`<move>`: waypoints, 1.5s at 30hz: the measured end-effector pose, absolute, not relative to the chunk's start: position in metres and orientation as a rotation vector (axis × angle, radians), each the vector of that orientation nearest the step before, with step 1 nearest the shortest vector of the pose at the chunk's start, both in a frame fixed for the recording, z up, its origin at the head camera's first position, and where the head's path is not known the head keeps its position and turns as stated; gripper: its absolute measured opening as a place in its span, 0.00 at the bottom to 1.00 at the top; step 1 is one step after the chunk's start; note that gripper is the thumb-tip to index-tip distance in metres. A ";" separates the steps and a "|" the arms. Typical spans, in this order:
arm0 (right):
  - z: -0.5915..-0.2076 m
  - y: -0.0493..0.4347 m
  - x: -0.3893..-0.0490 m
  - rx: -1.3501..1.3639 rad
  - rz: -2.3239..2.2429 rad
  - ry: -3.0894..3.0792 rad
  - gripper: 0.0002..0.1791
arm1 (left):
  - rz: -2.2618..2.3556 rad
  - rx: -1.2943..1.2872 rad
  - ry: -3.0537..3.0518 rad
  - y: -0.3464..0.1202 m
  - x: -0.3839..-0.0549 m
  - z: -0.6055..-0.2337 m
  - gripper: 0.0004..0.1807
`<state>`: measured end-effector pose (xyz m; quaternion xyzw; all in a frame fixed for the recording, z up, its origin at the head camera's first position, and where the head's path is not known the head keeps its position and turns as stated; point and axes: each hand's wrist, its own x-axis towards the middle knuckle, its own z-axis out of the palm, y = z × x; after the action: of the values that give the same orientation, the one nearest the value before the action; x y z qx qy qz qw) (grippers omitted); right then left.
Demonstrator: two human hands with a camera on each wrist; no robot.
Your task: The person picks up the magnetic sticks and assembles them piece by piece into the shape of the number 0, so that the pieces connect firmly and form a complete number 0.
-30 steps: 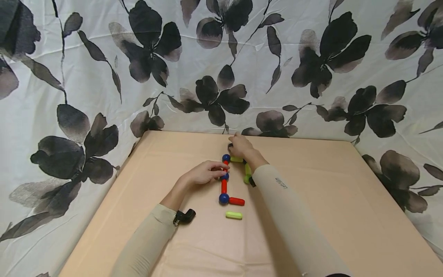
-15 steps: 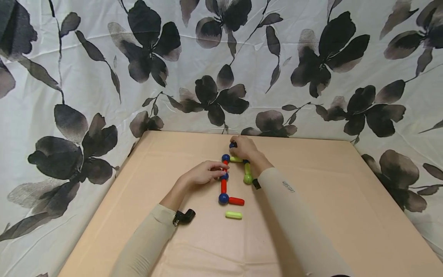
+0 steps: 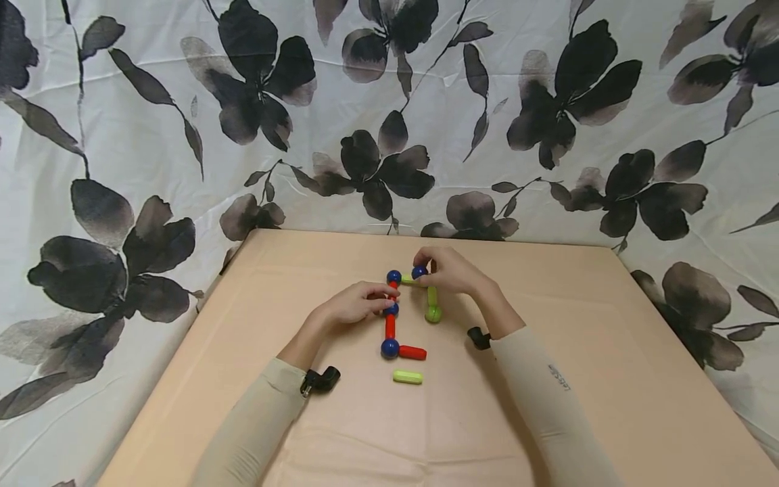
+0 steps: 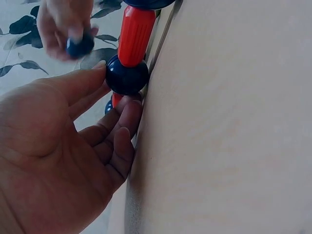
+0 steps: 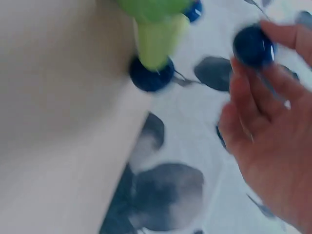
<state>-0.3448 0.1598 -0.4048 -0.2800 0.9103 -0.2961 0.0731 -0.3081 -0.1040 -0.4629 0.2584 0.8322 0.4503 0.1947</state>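
Observation:
My left hand (image 3: 351, 304) pinches the middle blue ball (image 4: 127, 75) of a line of magnetic building pieces. Red rods (image 3: 390, 327) join that ball to a far blue ball (image 3: 394, 276) and a near blue ball (image 3: 390, 348). Another red rod (image 3: 413, 353) points right from the near ball. A lime rod (image 3: 406, 279) leads right from the far ball, and a second lime rod (image 3: 432, 296) ends nearest me in a green ball (image 3: 433, 314). Above these, my right hand (image 3: 453, 272) holds a loose blue ball (image 5: 254, 46) between thumb and fingers.
A single lime rod (image 3: 408, 377) lies apart on the table, nearer me than the red rod. The tan tabletop (image 3: 578, 325) ends at the back against a white floral cloth (image 3: 462, 122). Each wrist wears a small black camera (image 3: 320, 381).
My right hand has come back toward me and slightly right, bringing the blue ball over the lime rods' corner. The left hand keeps its place on the middle ball.

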 end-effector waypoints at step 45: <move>-0.424 0.153 -0.264 -0.879 -0.250 2.359 0.08 | 1.283 0.668 2.349 -0.097 -0.312 -0.466 0.20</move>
<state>-0.2642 0.1525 -0.4237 -0.3315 0.8891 -0.0942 0.3012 -0.3118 -0.0970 -0.4659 0.2379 0.8359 0.4565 0.1906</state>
